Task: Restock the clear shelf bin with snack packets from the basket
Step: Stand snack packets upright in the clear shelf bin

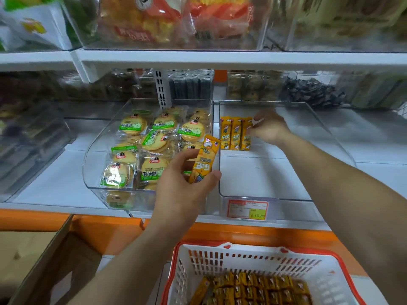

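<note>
The clear shelf bin (259, 195) sits on the white shelf, right of centre. Three yellow snack packets (234, 134) stand upright in a row against its back left. My right hand (269, 128) reaches into the bin and its fingers pinch the rightmost standing packet (245, 137). My left hand (187, 183) hovers in front of the bin's left wall, holding one tilted yellow snack packet (203, 161). Below, the white basket (248, 256) with a red rim holds several more yellow packets (253, 287).
Another clear bin (94, 168) left of the target holds several round biscuit packs. A price tag (247, 209) hangs on the target bin's front. An open cardboard box (44, 260) stands at lower left. More stocked bins fill the shelf above.
</note>
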